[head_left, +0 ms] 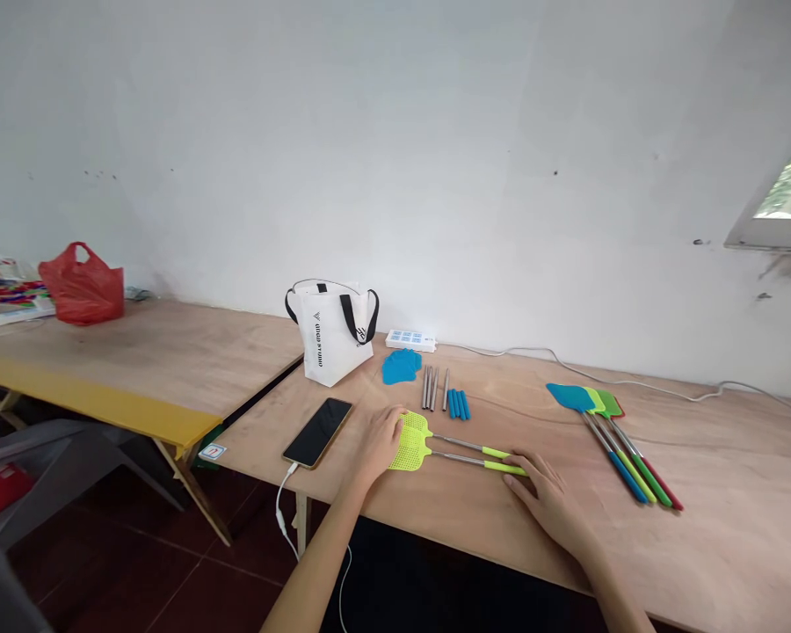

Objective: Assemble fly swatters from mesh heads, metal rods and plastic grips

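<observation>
Two yellow-green fly swatters [460, 459] lie side by side on the wooden table [461, 536], heads to the left and handles to the right. My left hand [377, 444] rests against the outer edge of their perforated heads, fingers laid over it and partly hidden. At the handle ends is my right hand [546, 494], fingers stretched out and thumb apart, touching the grips. Behind the swatters are loose blue swatter heads [402, 366], several metal tubes [431, 388] and several short blue handles [459, 404]. Finished-looking swatters [616, 448] in blue, yellow-green, green and red lie fanned at the right.
A phone [318, 432] with a white cable lies left of my left hand. Behind it stand a white bag [335, 338] with black straps and a power strip [410, 340]. Another table [171, 352] to the left holds a red plastic bag [84, 286]. A grey chair [59, 492] stands below it.
</observation>
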{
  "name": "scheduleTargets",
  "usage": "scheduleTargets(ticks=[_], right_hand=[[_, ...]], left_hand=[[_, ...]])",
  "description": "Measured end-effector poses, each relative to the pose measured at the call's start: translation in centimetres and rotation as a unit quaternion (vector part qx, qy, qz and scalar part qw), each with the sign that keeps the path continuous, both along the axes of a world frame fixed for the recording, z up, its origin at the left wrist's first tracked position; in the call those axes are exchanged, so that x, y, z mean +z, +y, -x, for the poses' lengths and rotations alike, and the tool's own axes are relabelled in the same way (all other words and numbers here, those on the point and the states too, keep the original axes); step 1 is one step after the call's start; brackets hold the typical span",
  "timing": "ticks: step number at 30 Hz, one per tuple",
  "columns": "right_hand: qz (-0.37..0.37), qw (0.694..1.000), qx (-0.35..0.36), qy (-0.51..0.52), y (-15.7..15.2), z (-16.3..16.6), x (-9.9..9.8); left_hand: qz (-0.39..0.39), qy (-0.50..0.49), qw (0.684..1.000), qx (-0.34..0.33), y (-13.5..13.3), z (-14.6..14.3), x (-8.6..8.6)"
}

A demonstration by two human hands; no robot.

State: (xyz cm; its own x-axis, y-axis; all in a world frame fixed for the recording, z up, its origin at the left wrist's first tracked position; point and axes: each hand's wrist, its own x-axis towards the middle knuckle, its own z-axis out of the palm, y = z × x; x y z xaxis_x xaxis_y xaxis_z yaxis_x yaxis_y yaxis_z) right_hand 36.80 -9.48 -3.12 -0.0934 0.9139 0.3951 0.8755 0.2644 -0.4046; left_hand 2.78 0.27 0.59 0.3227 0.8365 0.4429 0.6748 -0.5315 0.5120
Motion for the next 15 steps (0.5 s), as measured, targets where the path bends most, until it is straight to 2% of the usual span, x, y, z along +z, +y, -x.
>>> scheduleTargets(ticks=[3, 6, 11, 15], right_hand=[[0.016, 1.0, 0.013, 0.017, 0.1, -1.3, 0.1], [0.013, 1.0, 0.002, 0.02, 0.1, -1.5, 0.0], [-0.013, 0.999, -0.022, 0.023, 0.1, -1.2, -1.0], [-0.031, 0.997, -0.064, -0.02, 0.3, -1.4, -1.8]], left_hand=[[0.015, 0.057, 0.998, 0.037, 0.8, 1.5, -0.7], [0.014, 0.094, 0.995, 0.036, 0.9, 2.0, -1.2], [0.008, 0.099, 0.994, 0.038, 0.8, 1.7, -1.2], [0.004, 0.095, 0.995, 0.031, 0.8, 1.7, -1.3]])
